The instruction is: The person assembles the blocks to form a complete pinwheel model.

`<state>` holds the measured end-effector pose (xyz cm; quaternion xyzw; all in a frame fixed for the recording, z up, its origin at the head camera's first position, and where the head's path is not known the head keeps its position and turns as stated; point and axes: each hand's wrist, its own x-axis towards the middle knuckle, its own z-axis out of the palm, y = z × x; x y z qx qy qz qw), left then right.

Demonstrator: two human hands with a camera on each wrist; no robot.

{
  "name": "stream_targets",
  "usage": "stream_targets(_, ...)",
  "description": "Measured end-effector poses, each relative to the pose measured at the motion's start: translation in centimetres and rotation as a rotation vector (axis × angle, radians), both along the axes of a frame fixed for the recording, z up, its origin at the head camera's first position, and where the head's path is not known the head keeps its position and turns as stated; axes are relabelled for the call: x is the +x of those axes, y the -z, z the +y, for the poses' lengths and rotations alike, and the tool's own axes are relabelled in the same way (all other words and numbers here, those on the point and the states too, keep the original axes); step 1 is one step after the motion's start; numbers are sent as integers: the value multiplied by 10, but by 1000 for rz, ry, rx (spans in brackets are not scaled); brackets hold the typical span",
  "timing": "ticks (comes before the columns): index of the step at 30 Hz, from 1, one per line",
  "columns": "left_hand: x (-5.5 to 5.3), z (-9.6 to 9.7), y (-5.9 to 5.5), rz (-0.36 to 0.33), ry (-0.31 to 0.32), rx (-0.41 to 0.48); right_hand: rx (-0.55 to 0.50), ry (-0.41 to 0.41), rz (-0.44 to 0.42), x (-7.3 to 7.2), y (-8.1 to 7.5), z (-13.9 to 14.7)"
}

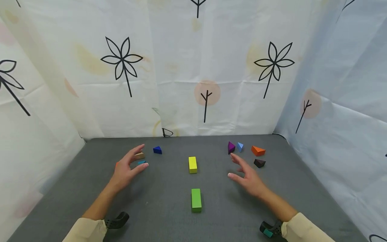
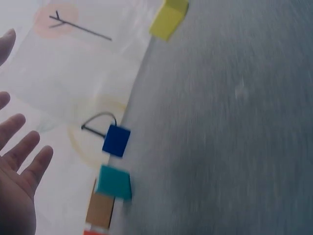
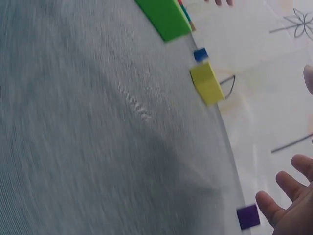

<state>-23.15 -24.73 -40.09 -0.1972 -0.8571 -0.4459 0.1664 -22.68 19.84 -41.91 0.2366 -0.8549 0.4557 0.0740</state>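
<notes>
The person's left hand [image 1: 125, 169] hangs raised over the left part of a grey table [image 1: 163, 205], its fingers relaxed and well parted from the thumb, with hold of nothing. In the head view, a pale tan wooden-looking block [image 1: 139, 156] and a small teal-blue block [image 1: 141, 162] show between thumb and fingers, both partly covered, while a sliver of a red-orange block [image 1: 116, 164] peeks out behind the hand; its shape is hidden. A dark blue triangular block [image 1: 157, 150] lies just to the right of these. The right hand [image 1: 248, 176] hangs likewise over the right part, thumb and fingers spread and empty, the fingertips just short of a purple triangular block [image 1: 231, 148] in the head view. Beside that block lies a light blue triangular block [image 1: 240, 147], with an orange angular block [image 1: 258, 151] and a dark brown angular block [image 1: 259, 163] farther right. Between the hands, well apart from both, lies a bright yellow rectangular block [image 1: 192, 165], and nearer the person a green rectangular block [image 1: 196, 200].
</notes>
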Motion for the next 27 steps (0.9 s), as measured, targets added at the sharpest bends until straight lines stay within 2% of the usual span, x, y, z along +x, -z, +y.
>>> stream_targets(3, -1, 12, -4, -32, 25, 57, -55, -23, -37, 4, 0, -7)
stream_targets(10, -14, 32, 9, -24, 58, 141, -140, -77, -125, 11, 1, -23)
stream_targets(15, -16, 50, 6, -33, 112, 215, -163, -77, -203, 13, 3, -35)
stream_targets(18, -22, 58, 12, -78, 122, 241, -185, -93, -245, 13, 5, -41)
stream_targets(23, -31, 71, 23, -172, 102, 250, -216, -122, -316, 16, 9, -48)
stream_targets(27, -38, 83, 31, -228, 122, 252, -214, -148, -361, 19, 14, -53)
